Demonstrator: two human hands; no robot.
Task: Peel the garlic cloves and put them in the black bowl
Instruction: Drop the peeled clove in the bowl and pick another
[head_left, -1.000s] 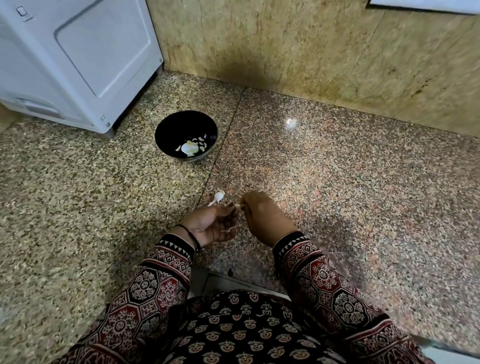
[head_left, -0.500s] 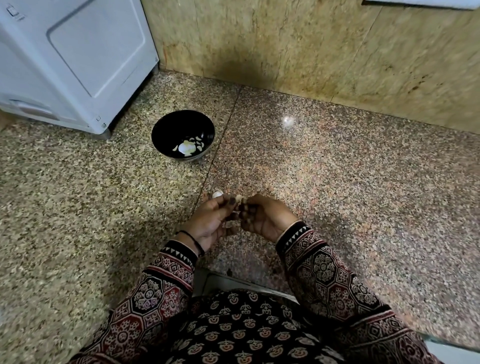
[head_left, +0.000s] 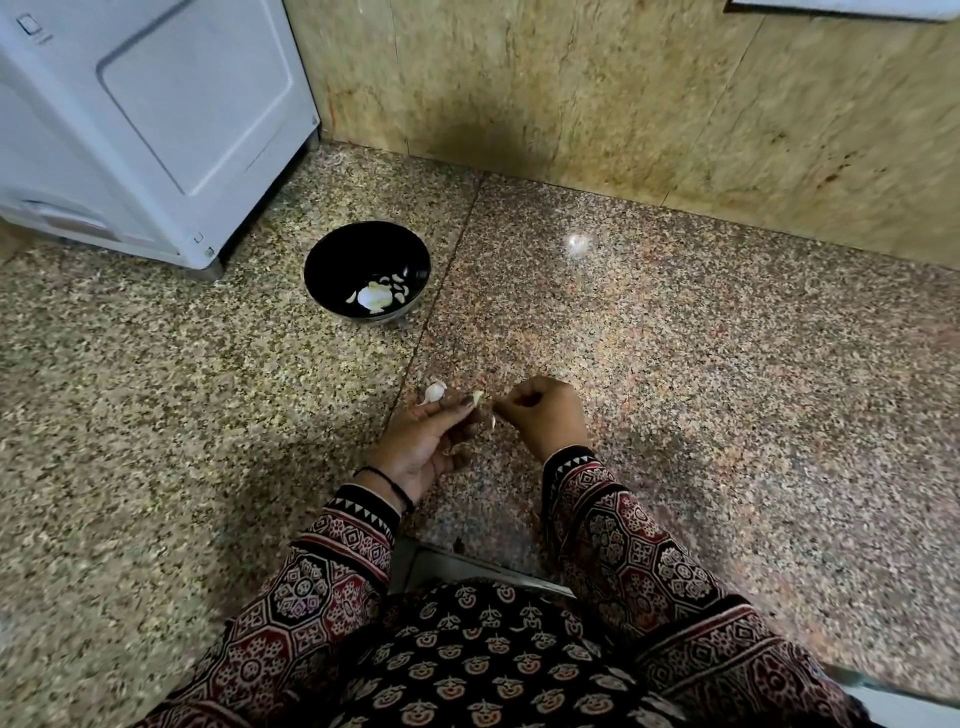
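My left hand pinches a small garlic clove between thumb and fingertips, low over the speckled floor. My right hand, just to its right, has its fingers curled and pinches a thin strip of skin that hangs from the clove. Another piece of garlic lies on the floor just past my left fingertips. The black bowl stands further away to the left, with several pale cloves and a larger white piece inside.
A white appliance stands at the far left, close to the bowl. A yellowish stone wall runs along the back. A metal edge shows just in front of my lap.
My hands were pressed together half a second ago. They have since come apart, the right one drawing a strip of skin away from the clove.
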